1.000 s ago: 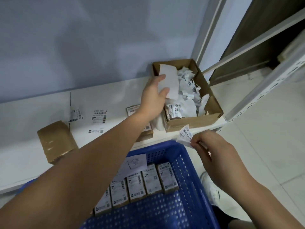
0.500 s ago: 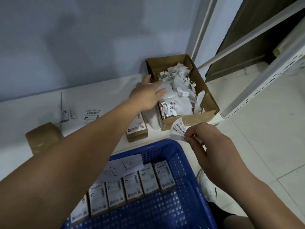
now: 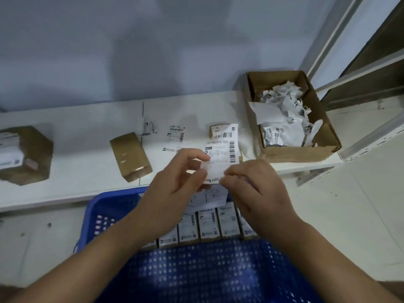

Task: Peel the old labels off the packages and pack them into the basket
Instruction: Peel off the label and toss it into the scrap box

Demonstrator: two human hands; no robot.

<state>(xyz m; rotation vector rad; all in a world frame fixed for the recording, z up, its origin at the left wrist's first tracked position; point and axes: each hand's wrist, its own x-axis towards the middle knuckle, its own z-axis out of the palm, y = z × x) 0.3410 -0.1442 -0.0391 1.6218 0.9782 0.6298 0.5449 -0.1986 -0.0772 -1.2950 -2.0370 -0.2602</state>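
A white printed label [image 3: 225, 149] stands upright above the blue basket [image 3: 113, 206]. My left hand [image 3: 175, 184] pinches its left edge and my right hand [image 3: 255, 189] pinches its lower right corner. Behind the label, a small brown package [image 3: 216, 129] lies on the white shelf [image 3: 87, 149], mostly hidden. Another brown package [image 3: 130, 156] lies further left on the shelf. Several labelled packages [image 3: 207, 224] stand in a row inside the basket, with a white paper sheet [image 3: 209, 197] behind them.
An open cardboard box [image 3: 325, 132] full of crumpled peeled labels sits at the shelf's right end. A bigger brown parcel [image 3: 26, 154] lies far left. Two flat labels [image 3: 175, 134] stick to the shelf. A metal rack post [image 3: 371, 132] stands at right.
My left hand has left the cardboard box, where it dropped a white backing sheet, and come back to the label. Both hands now hold the label. The view has shifted left.
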